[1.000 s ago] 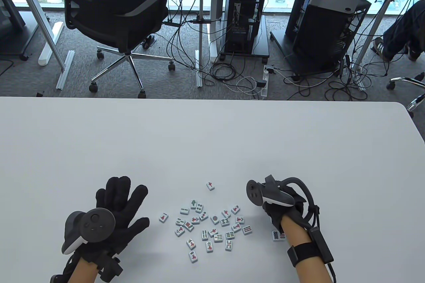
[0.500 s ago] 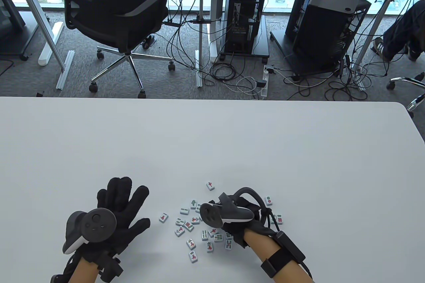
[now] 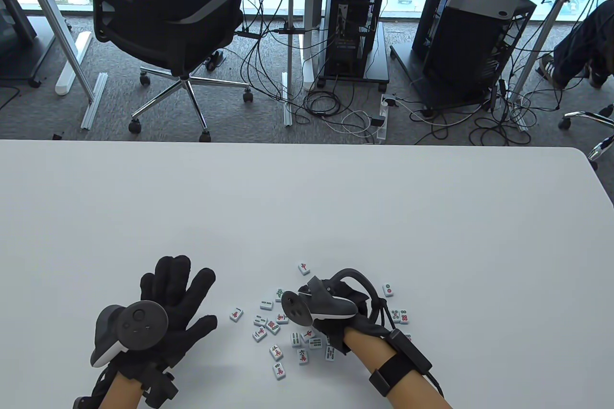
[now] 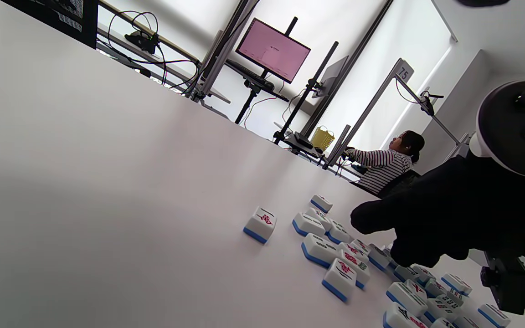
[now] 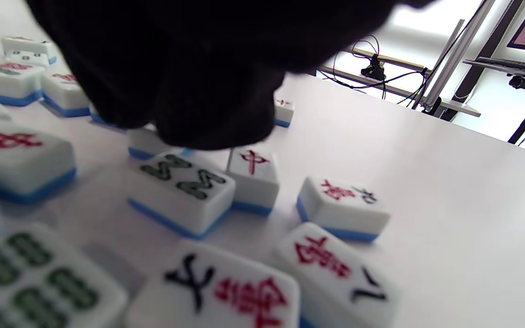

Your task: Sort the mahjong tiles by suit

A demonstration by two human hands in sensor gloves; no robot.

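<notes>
Right hand point(image 3: 336, 315) slid left over the tiles point(image 3: 280, 332); wrist cam shows fingertips point(image 5: 208, 118) on one, grip unclear. Left hand point(image 3: 168, 306) lies flat, fingers spread.

A white tabletop point(image 3: 307, 198) carries loose mahjong tiles point(image 3: 268, 327) face up, scattered between the left hand point(image 3: 163, 308), which lies flat on it, and the right hand point(image 3: 336, 313). A few tiles point(image 3: 400, 315) lie just right of the right hand, and one tile point(image 3: 303, 268) lies just beyond it.
</notes>
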